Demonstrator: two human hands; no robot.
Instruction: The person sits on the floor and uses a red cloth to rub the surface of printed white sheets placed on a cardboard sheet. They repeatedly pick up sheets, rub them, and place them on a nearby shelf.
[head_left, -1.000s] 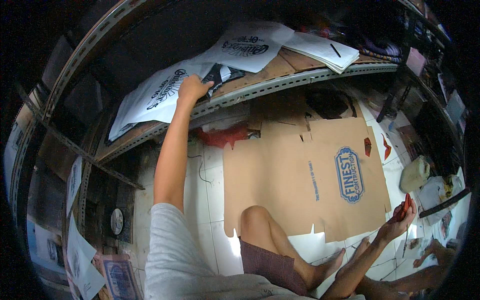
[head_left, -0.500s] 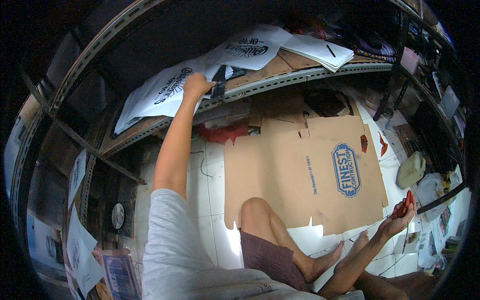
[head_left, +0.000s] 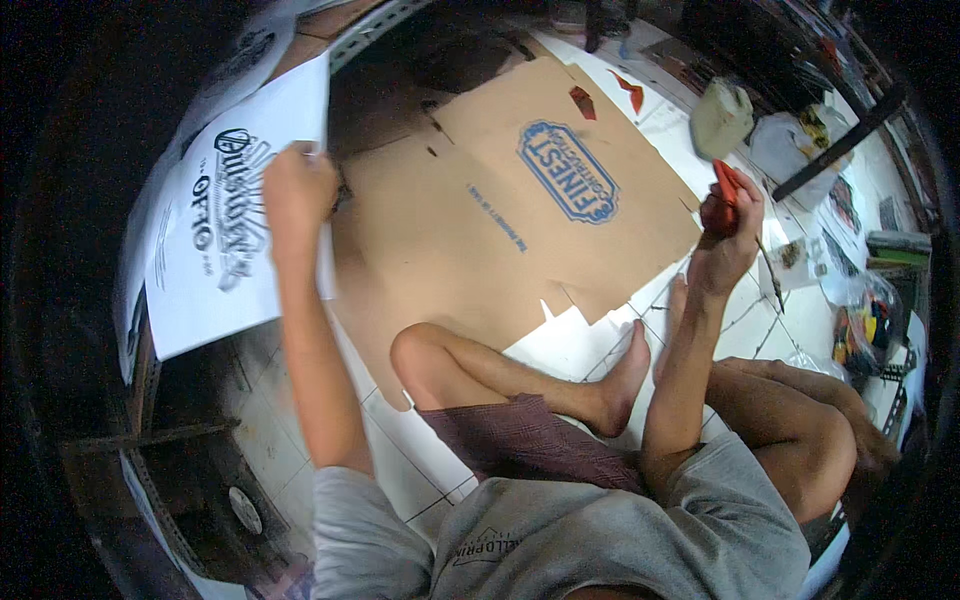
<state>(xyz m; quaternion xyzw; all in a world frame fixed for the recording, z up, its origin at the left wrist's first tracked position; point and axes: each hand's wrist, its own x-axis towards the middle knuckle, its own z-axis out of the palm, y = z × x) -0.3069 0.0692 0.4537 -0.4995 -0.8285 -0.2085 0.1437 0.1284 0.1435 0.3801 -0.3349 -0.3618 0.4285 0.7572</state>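
Note:
My left hand (head_left: 300, 190) is closed and slightly smeared by motion, in front of a white printed sheet (head_left: 190, 290) with black lettering on the shelf at left. A small dark thing shows beside its fingers; what they grip is hidden. Out to the right, my raised right hand (head_left: 738, 225) is wrapped round a crumpled red piece (head_left: 722, 205), its material unclear. A thin dark stick-like tool (head_left: 771, 275) sticks out below that hand. Between my arms, a large flat brown cardboard sheet (head_left: 450, 260) with blue print lies on the tiled floor.
A perforated metal shelf edge (head_left: 375, 30) runs along the upper left. Small red scraps (head_left: 630, 92) lie past the cardboard, near a pale jerrycan (head_left: 722, 118) and plastic bags (head_left: 790, 150). A dark bar (head_left: 840, 145) slants at right. My bent legs border the cardboard's near side.
The view has turned, so the shelf and cardboard appear rotated. My left hand has moved off its earlier place by the black strip. My right hand still holds the red piece, now raised higher in view.

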